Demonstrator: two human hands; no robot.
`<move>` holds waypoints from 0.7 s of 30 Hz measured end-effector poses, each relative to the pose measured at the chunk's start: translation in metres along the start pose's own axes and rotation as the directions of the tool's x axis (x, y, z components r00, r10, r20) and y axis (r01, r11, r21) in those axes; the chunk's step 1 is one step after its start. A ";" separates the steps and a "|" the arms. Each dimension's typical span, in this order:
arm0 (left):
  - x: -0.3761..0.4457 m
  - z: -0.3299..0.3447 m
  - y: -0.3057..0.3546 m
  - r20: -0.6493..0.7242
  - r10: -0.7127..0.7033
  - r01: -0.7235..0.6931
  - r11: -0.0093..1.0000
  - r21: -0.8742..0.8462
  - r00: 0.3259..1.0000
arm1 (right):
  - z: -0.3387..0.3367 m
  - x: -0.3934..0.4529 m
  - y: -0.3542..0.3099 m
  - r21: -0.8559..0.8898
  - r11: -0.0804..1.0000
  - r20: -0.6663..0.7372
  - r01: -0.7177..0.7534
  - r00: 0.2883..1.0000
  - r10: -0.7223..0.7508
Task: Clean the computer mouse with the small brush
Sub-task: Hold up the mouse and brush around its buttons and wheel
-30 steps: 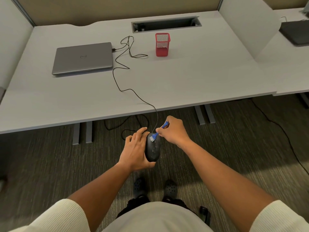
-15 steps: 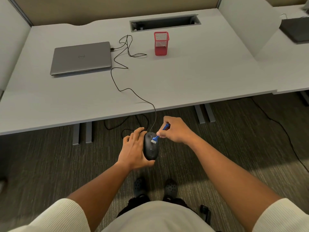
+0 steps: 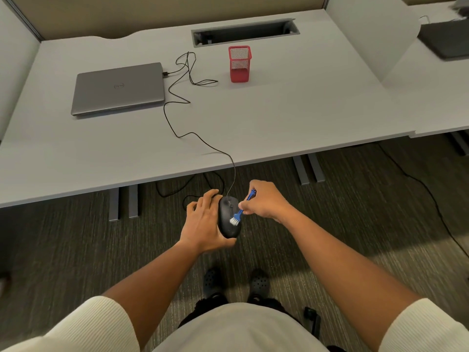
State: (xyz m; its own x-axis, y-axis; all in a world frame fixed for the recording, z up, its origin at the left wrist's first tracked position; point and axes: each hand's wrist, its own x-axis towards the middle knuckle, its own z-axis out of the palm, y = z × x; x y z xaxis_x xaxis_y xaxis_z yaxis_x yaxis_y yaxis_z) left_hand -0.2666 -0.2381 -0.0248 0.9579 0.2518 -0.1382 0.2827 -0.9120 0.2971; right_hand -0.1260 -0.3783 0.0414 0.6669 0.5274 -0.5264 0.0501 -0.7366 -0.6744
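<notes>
- The person stands just off the front edge of the white desk (image 3: 279, 118), both bare forearms stretched out in front of them over the dark carpet (image 3: 63, 250).
- The left hand (image 3: 203, 224) cradles the black computer mouse (image 3: 226, 226) from its left side, fingers curled round the far end and the thumb hooked under the near end, so the mouse sits in mid-air below desk level with its top facing up.
- The right hand (image 3: 265, 201) pinches the small blue brush (image 3: 241, 212) by its handle, fingers folded tight, and the handle's end pokes out above the knuckles.
- The brush slants down and to the left, and its white bristles sit right on top of the mouse, about mid-body, just right of the scroll wheel.
- The mouse's thin black cable (image 3: 177, 123) runs up from its far end, over the desk edge, and snakes across the desktop in loose loops to the right side of a closed grey laptop (image 3: 118, 88).
- A red mesh pen cup (image 3: 239, 64) stands upright near the loops, well apart from the laptop.
- Behind the cup there is a long cable slot (image 3: 245, 31) cut into the desk.
- Down below, two dark clogs (image 3: 237, 282) show on the carpet, and cream ribbed sleeves (image 3: 83, 326) frame the bottom corners.
</notes>
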 end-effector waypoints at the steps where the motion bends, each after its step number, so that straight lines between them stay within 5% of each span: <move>1: 0.000 0.000 0.000 0.006 -0.004 0.004 1.000 0.009 1.000 | 0.000 0.000 0.000 -0.086 0.996 -0.073 -0.004 0.997 -0.002; 4: -0.001 0.000 0.000 0.015 -0.015 0.014 0.999 0.029 1.000 | -0.002 -0.001 -0.006 -0.110 0.994 -0.146 0.023 0.989 -0.038; 10: -0.001 0.001 0.004 0.009 -0.009 0.008 0.999 0.036 1.000 | 0.009 -0.013 -0.013 -0.082 0.995 0.054 0.062 0.997 -0.058; 15: -0.004 -0.001 0.005 0.024 -0.033 0.032 0.999 0.042 0.999 | 0.005 -0.010 -0.005 -0.150 0.988 -0.159 0.021 0.986 -0.045; 18: -0.005 0.000 0.005 0.034 -0.033 0.032 0.999 0.040 0.999 | 0.001 -0.013 -0.008 -0.024 0.997 0.000 0.070 0.998 -0.070; 21: -0.005 -0.001 0.006 0.027 -0.025 0.024 1.000 0.018 0.999 | 0.007 -0.018 -0.008 -0.151 0.983 0.140 0.103 0.987 -0.082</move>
State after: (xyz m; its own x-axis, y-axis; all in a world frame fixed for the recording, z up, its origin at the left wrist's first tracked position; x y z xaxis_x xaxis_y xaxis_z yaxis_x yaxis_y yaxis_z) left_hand -0.2696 -0.2447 -0.0217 0.9489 0.2655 -0.1706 0.3047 -0.9113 0.2769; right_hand -0.1431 -0.3789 0.0526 0.5497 0.6403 -0.5365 0.2304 -0.7335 -0.6395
